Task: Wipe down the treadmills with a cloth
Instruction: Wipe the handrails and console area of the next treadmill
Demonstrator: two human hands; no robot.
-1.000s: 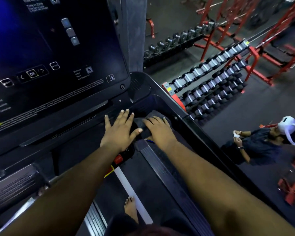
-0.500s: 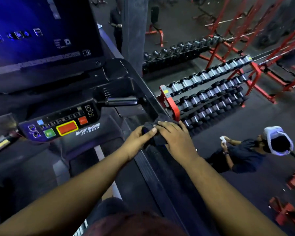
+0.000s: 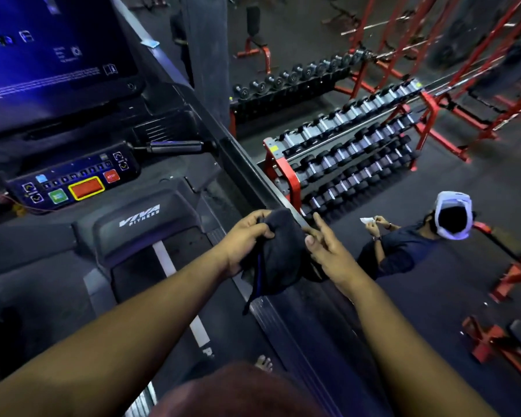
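Observation:
I stand on a black treadmill [image 3: 139,227] marked VIVA FITNESS, with its lit screen at top left and a button panel [image 3: 73,182] below it. A dark cloth [image 3: 278,251] is bunched over the treadmill's right side rail [image 3: 253,179]. My left hand [image 3: 244,239] grips the cloth's left side, with a dark strap hanging below it. My right hand [image 3: 328,248] touches the cloth's right edge with thumb and fingertips, the other fingers spread.
Beyond the rail stands a red rack of dumbbells [image 3: 352,155], with more red frames [image 3: 433,55] behind. A person in a white cap [image 3: 451,215] sits on the floor at right, holding a small white item. A grey pillar [image 3: 205,49] rises behind the console.
Both hands left the console deck and carried the cloth back along the right rail. The view dropped from the screen to the button panel. The cloth is now lifted and bunched.

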